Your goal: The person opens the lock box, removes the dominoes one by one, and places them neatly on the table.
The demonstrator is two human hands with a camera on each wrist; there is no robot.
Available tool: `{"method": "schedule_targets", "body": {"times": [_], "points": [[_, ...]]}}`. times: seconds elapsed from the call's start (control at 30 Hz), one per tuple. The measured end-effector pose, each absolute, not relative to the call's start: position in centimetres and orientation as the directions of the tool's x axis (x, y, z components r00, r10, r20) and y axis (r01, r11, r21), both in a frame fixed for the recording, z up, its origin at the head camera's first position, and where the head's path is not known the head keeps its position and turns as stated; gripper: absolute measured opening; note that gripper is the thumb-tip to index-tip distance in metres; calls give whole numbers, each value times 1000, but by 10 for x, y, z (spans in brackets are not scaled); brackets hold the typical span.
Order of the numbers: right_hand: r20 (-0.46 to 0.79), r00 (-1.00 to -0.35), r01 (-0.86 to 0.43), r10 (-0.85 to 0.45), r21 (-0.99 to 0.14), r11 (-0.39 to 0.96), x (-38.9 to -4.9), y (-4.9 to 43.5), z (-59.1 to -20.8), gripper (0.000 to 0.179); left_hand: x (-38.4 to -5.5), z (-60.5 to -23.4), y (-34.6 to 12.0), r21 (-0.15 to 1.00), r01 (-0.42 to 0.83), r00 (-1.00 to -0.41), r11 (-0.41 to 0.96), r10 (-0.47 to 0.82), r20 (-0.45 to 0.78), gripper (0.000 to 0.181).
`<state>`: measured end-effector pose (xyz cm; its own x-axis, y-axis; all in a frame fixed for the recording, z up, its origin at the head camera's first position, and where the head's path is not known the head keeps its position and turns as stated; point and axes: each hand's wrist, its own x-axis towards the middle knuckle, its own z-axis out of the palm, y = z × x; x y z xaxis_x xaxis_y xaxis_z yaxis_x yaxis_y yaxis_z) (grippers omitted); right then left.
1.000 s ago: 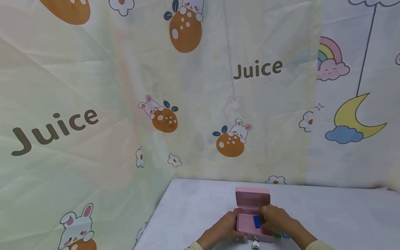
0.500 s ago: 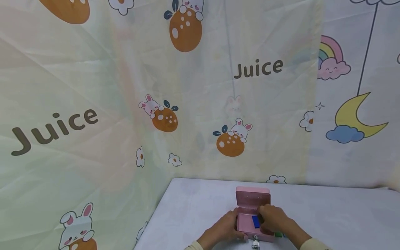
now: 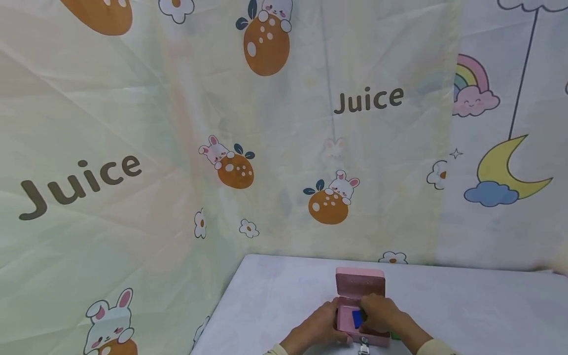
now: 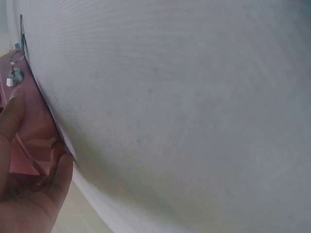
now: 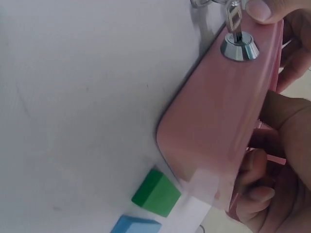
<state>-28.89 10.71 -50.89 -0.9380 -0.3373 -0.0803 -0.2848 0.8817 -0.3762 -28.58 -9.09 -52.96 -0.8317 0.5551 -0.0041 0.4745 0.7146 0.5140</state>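
A pink lockbox (image 3: 372, 339) stands on the white table, its lid (image 3: 360, 283) raised. At its left side my left hand (image 3: 317, 325) holds the box, thumb on the front face beside the lock in the left wrist view. My right hand (image 3: 379, 313) reaches inside from the right and pinches a dark blue block (image 3: 356, 319) over the box floor. Part of that block is behind the fingers, and I cannot tell whether it touches the floor. A key (image 5: 234, 19) is in the silver lock (image 5: 240, 47) on the front.
Just outside the box's right side lie a green block (image 5: 156, 193) and a light blue block (image 5: 136, 225). The white table (image 3: 275, 286) extends back to a printed curtain (image 3: 284, 197), which also closes off the left side.
My right hand has moved a little left inside the box, taking the dark blue block with it. The left hand keeps its place on the box.
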Motion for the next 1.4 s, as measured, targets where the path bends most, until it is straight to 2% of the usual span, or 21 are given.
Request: {"method": "schedule_targets", "body": {"times": [0.2,0.47,0.77,0.97,1.13,1.4], "points": [[-35,-932,-327,-362,-357,875,-290,99,-517,35,-283,-530,-92,504,447,-849,739,528,-21,86],[14,-909,-397,-417,-340,853,-295,94,-522,36,-285,-531,-92,497,481,-831,722,557,-4,84],[50,-895,-433,-444,-341,834,-295,91,-523,38,-285,-530,-92,482,477,-840,735,543,5,86],[67,-901,-425,-428,-339,840,-293,87,-520,37,-287,-531,-94,475,480,-840,737,543,6,86],[95,-903,-426,-419,-327,843,-296,82,-520,45,-290,-531,-96,468,489,-836,736,549,10,84],[50,-915,-385,-399,-400,832,-296,77,-520,42,-290,-533,-95,531,456,-836,714,548,-19,81]]}}
